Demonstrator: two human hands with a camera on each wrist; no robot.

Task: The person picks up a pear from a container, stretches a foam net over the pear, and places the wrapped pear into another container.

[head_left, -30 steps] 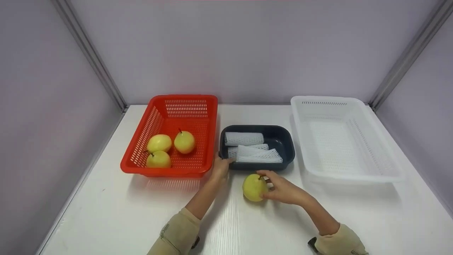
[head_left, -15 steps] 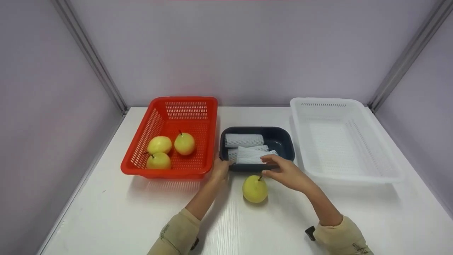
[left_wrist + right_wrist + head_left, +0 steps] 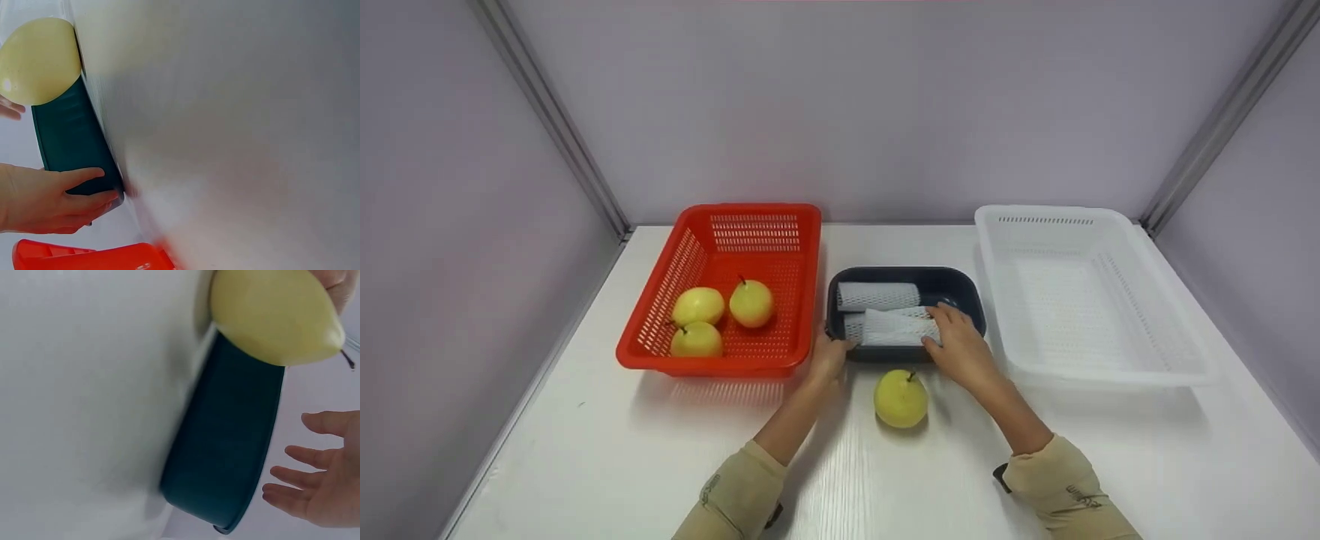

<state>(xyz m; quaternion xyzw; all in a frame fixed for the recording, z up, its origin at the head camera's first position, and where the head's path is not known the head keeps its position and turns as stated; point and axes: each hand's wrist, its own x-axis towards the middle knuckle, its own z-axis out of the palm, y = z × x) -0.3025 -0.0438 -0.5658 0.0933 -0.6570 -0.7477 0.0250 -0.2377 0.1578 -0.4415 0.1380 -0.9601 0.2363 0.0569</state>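
Note:
A dark teal plastic tray (image 3: 907, 352) stands mid-table and holds several white foam net sleeves (image 3: 894, 328). My left hand (image 3: 829, 358) rests against the tray's near left corner; the left wrist view shows its fingers (image 3: 93, 197) fairly straight along the wall. My right hand (image 3: 962, 349) reaches over the tray's near right rim, its fingertips at the right end of the front sleeves. In the right wrist view its fingers (image 3: 304, 478) are spread apart; whether they touch a sleeve is hidden there. A yellow-green pear (image 3: 901, 399) sits on the table in front of the tray, between both forearms.
To the left, a red perforated basket (image 3: 765, 367) holds 3 more pears (image 3: 697, 306). A white perforated basket (image 3: 1110, 375) stands on the right. Pale panels close off the back and sides of the white table (image 3: 607, 450).
My right hand has let go of the pear and moved up and forward over the tray, down to the sleeves. The pear stays on the table; my left hand has not moved.

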